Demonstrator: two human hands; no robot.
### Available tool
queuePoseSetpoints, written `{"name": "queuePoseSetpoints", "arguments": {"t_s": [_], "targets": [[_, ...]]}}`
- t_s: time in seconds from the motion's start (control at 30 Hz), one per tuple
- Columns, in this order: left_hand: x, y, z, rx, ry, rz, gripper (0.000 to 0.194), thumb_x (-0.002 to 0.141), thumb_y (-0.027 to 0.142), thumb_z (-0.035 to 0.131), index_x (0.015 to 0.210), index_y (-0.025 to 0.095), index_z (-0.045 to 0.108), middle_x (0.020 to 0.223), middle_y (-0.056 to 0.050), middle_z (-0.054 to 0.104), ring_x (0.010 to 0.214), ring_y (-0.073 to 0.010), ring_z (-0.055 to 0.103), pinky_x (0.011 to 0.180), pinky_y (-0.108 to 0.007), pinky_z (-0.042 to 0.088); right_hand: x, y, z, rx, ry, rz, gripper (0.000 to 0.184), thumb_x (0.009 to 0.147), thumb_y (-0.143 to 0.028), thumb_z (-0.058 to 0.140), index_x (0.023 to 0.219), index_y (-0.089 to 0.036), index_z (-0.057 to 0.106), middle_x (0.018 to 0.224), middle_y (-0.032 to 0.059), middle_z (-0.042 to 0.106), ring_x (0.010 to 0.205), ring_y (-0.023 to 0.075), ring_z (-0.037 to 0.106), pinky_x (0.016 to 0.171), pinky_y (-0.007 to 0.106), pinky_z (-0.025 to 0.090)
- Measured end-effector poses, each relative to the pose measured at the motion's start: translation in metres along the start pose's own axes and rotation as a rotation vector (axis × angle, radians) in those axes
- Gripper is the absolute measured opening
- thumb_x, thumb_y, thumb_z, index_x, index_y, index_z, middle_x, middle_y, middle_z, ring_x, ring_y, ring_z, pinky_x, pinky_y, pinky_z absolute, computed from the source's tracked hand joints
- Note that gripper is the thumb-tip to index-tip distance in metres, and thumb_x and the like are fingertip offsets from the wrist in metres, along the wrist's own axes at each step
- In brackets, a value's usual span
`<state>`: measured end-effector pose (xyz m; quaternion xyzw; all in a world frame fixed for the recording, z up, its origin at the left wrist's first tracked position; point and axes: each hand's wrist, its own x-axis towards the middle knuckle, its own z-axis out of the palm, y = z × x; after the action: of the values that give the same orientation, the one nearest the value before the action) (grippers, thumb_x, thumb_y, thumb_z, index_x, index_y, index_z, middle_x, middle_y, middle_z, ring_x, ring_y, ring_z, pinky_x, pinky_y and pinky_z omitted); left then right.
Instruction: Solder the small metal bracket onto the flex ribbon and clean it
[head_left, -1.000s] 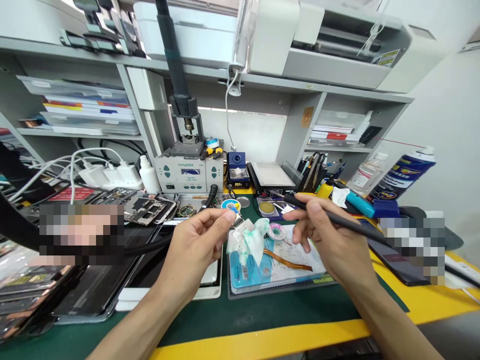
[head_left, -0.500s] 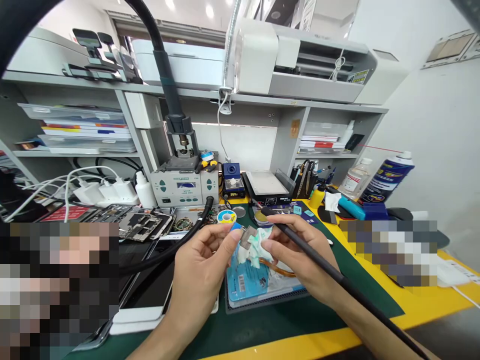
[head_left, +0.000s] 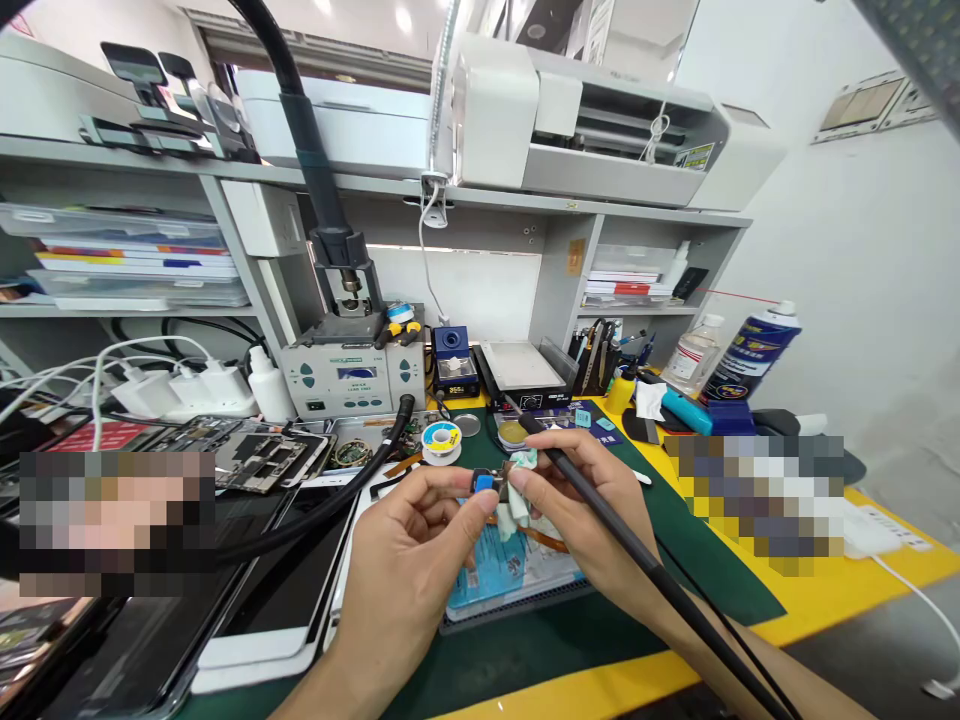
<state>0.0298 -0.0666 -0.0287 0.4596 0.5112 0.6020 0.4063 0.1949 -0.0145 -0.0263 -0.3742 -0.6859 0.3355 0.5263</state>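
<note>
My left hand (head_left: 420,530) is closed, thumb and forefinger pinching a small electronic part (head_left: 484,482) with a blue face and dark edges. A greyish metal piece sticks out of it toward the right hand. My right hand (head_left: 592,500) grips a soldering iron (head_left: 600,502), its thin tip pointing up and left. The same fingers pinch a crumpled white-and-green wipe (head_left: 516,508) against the metal piece. Below both hands lies a blue-and-white packet (head_left: 480,580) on a dark tray. An orange flex strip (head_left: 545,541) shows beneath the right fingers.
A solder spool (head_left: 441,440), a round tin (head_left: 512,432) and a hot plate (head_left: 525,368) stand behind the hands. Phones (head_left: 281,580) and boards crowd the left. A black hose (head_left: 360,465) crosses there. Bottles and a spray can (head_left: 754,350) stand at right.
The blue-faced part has turned so its dark edges show. The wipe now hangs lower, and the right fingers have closed over the metal piece. The whole view has shifted slightly.
</note>
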Motion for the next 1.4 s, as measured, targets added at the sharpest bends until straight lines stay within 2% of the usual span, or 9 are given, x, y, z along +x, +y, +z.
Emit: {"name": "queuePoseSetpoints", "arguments": {"t_s": [0.2,0.5,0.7,0.87,1.0,1.1,1.17,1.3,1.4], "targets": [[0.000,-0.002,0.000,-0.008,-0.027,0.014,0.028,0.077,0.043,0.080,0.087,0.019,0.069,0.048,0.007,0.052,0.041,-0.0068,0.041,0.038,-0.016,0.032,-0.003,-0.001,-0.003,-0.022,0.009,-0.048,0.017,0.087,-0.030,0.071,0.099,-0.022,0.062,0.076,-0.0015,0.058,0.062,0.0121,0.056,0.056,0.023,0.048],[0.000,-0.001,0.001,-0.127,0.002,-0.082,0.032,0.075,0.044,0.082,0.088,0.018,0.069,0.044,0.008,0.049,0.039,-0.0063,0.038,0.037,-0.016,0.032,-0.004,-0.009,-0.001,0.062,0.032,-0.007,0.017,0.086,-0.029,0.071,0.094,-0.021,0.059,0.072,-0.0032,0.057,0.056,0.0095,0.051,0.049,0.020,0.047],[0.002,0.000,0.001,-0.237,-0.007,-0.152,0.034,0.076,0.043,0.082,0.089,0.016,0.066,0.043,0.008,0.048,0.038,-0.0045,0.034,0.037,-0.014,0.028,0.001,-0.004,-0.007,0.181,-0.075,0.040,0.017,0.088,-0.028,0.072,0.098,-0.023,0.060,0.076,-0.0041,0.060,0.063,0.0099,0.061,0.058,0.020,0.053],[0.004,-0.002,-0.001,-0.230,0.001,-0.156,0.038,0.075,0.046,0.082,0.092,0.015,0.066,0.044,0.008,0.050,0.039,-0.0055,0.036,0.037,-0.015,0.029,0.003,0.002,-0.009,0.233,-0.099,0.002,0.015,0.092,-0.028,0.069,0.102,-0.025,0.059,0.077,-0.0035,0.065,0.066,0.0127,0.067,0.062,0.024,0.057],[0.004,-0.003,-0.001,-0.171,0.064,-0.083,0.040,0.072,0.045,0.083,0.093,0.015,0.066,0.049,0.006,0.054,0.043,-0.0076,0.043,0.036,-0.016,0.033,-0.001,0.004,-0.008,0.120,0.000,-0.119,0.022,0.091,-0.029,0.068,0.111,-0.026,0.058,0.088,-0.0001,0.067,0.076,0.0154,0.068,0.069,0.028,0.057],[0.003,-0.004,0.000,-0.126,0.078,-0.027,0.038,0.072,0.045,0.083,0.089,0.016,0.065,0.052,0.005,0.056,0.043,-0.0079,0.046,0.036,-0.016,0.035,-0.006,0.008,-0.004,-0.028,0.007,-0.192,0.041,0.082,-0.029,0.078,0.116,-0.027,0.056,0.094,0.0002,0.065,0.078,0.0156,0.065,0.066,0.027,0.054],[0.002,-0.005,0.001,-0.105,0.089,0.004,0.036,0.071,0.043,0.084,0.086,0.017,0.063,0.053,0.006,0.057,0.042,-0.0070,0.046,0.036,-0.016,0.036,-0.008,0.011,0.000,-0.117,0.014,-0.201,0.047,0.077,-0.027,0.081,0.117,-0.028,0.056,0.090,-0.0014,0.063,0.073,0.0147,0.063,0.062,0.026,0.052],[0.001,-0.004,0.003,-0.091,0.108,0.023,0.034,0.071,0.041,0.084,0.082,0.018,0.061,0.054,0.006,0.058,0.040,-0.0060,0.045,0.036,-0.016,0.035,-0.008,0.012,0.005,-0.171,0.049,-0.245,0.031,0.083,-0.016,0.071,0.109,-0.027,0.058,0.079,-0.0045,0.062,0.059,0.0105,0.058,0.057,0.024,0.049],[0.002,-0.004,0.002,-0.115,0.086,-0.009,0.034,0.072,0.042,0.083,0.081,0.017,0.061,0.053,0.006,0.057,0.040,-0.0070,0.045,0.035,-0.016,0.036,-0.006,0.009,0.004,-0.147,0.067,-0.243,0.025,0.084,-0.014,0.067,0.104,-0.026,0.058,0.076,-0.0042,0.062,0.059,0.0104,0.058,0.057,0.023,0.050]]}}
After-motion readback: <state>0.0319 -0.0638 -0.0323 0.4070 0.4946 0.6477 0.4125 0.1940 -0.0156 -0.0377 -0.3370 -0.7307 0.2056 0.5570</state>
